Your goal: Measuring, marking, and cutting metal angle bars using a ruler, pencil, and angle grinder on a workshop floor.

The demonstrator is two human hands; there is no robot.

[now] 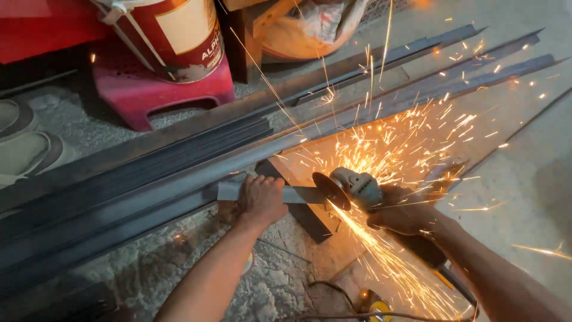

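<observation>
Head view: rough concrete floor (524,179) bears long steel bars (149,179), sparks (405,149).

Two bare hands: left hand (261,200), right hand (405,214). One grey angle grinder (351,188). One short flat steel piece (298,194). One pink plastic stool (158,89). One red-and-cream paint bucket (173,36). Long dark steel bars (149,173): several, exact count unclear.

Orange-yellow sparks (393,155) spray across the frame's centre. Upper left, a magenta stool (158,89) bears a red-and-cream bucket (173,36). The steel bars (137,179) are dark grey.

Rough concrete floor (524,155) carries long steel angle bars (149,173), a pink stool (155,89) and sandals (27,152)
</observation>
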